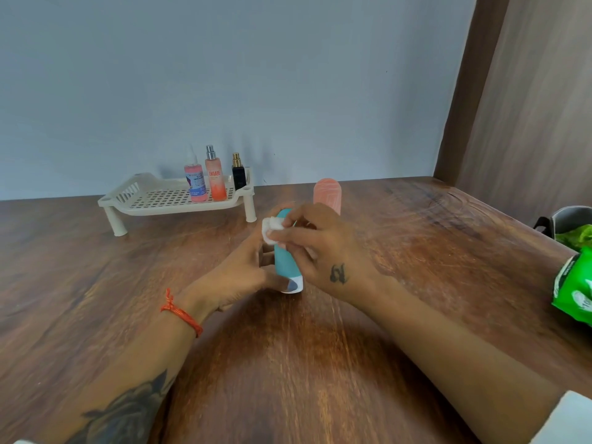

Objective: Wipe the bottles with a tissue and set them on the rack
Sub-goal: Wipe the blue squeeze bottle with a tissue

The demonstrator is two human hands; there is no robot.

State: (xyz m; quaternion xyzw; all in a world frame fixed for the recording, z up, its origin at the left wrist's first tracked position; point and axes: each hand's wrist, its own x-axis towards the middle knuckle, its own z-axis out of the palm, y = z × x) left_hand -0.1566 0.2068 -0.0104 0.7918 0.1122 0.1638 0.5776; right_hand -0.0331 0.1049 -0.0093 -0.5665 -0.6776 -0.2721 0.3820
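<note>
Gripped low down by the left hand (243, 277), fingers curled round its lower body: teal bottle (286, 251), upright near the middle of the wooden table (320, 363), white base touching the surface. Pinched against the bottle's rounded top by the right hand (323, 248): folded white tissue (270, 230), held between thumb and fingertips. Just behind, partly hidden by the right hand: pink bottle (327, 193), upright. At the far edge, left of centre, against the blue wall: cream plastic rack (153, 200) on short legs. Standing on the rack's right end, close together: pink spray bottle with a blue and white label (195, 184), taller orange-pink spray bottle with a silver nozzle (216, 179), small black bottle with a gold top (238, 174). At the right edge: green packet (573, 283), and behind it a grey container (567, 219) with something green inside. Round the left wrist: orange thread band (181, 314).
</note>
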